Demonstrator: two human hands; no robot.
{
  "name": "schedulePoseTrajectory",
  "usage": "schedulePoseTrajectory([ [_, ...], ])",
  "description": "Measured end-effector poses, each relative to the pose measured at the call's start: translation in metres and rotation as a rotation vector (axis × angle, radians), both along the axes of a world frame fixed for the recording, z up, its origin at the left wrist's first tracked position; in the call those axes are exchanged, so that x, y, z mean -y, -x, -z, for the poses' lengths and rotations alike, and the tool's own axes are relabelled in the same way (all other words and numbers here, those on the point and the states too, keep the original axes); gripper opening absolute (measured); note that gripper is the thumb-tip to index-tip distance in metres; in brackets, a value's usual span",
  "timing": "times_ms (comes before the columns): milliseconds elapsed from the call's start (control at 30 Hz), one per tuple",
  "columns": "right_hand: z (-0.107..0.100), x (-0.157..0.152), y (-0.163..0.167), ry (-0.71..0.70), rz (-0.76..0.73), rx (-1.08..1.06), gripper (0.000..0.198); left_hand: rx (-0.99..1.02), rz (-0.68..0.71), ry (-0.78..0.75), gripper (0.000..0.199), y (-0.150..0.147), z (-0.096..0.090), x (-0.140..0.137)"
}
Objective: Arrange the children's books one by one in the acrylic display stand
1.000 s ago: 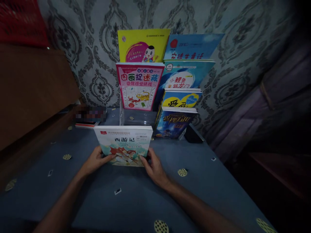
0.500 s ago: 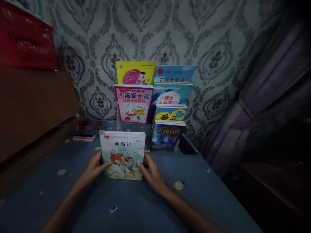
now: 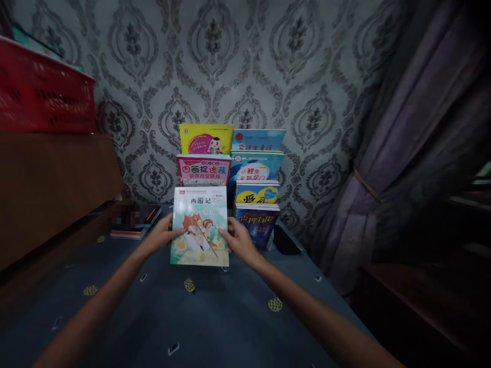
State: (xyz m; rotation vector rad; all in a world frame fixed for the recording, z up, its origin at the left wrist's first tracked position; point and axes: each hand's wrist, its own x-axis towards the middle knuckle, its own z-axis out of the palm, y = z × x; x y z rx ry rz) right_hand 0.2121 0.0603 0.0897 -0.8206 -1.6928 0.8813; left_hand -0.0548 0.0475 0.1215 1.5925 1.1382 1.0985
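A picture book (image 3: pixel 200 225) with a white and pale green cover is held upright between my two hands. My left hand (image 3: pixel 163 232) grips its left edge, thumb on the front cover. On the opposite edge, my right hand (image 3: pixel 240 237) holds it the same way; the fingers behind are hidden. Behind it, a pink book (image 3: pixel 204 168) stands partly covered, with a yellow book (image 3: pixel 206 139) rising at its back. To the right, a dark blue book (image 3: pixel 256 225) fronts a column with a yellow and blue book (image 3: pixel 255 193), a teal book (image 3: pixel 257 166) and a light blue book (image 3: pixel 259 139).
Several flat books (image 3: pixel 134 225) lie at the left of the cloth-covered surface (image 3: pixel 222 327). A red basket (image 3: pixel 65 97) rests on a brown box (image 3: pixel 57 179). A dark flat object (image 3: pixel 287 240) lies beside the right column. A curtain (image 3: pixel 364 204) hangs at right, patterned wallpaper behind.
Both hands have carried the book forward and up, and it now covers the lower part of the pink book. The head view has shifted too.
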Motion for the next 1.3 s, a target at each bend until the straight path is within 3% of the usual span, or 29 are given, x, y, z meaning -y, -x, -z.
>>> schedulePoseTrajectory([
  [400,-0.023,-0.017,-0.007,-0.005,0.054,0.039,0.024,-0.055,-0.02,-0.069,0.071,-0.008,-0.034,-0.008],
  [767,-0.065,-0.04,-0.008,0.044,0.01,-0.01,0.026,-0.054,-0.017,-0.122,0.065,-0.006,-0.065,-0.031],
  [933,-0.089,-0.058,-0.009,-0.066,0.084,0.093,0.024,-0.05,-0.041,-0.171,0.065,-0.006,-0.086,-0.048],
  [1133,-0.124,-0.086,-0.005,-0.238,0.204,0.199,0.021,-0.054,-0.126,-0.34,0.055,-0.007,-0.115,-0.074],
  [1300,-0.146,-0.101,-0.001,-0.454,0.392,0.329,0.023,-0.067,-0.159,-0.47,0.056,-0.005,-0.131,-0.095],
])
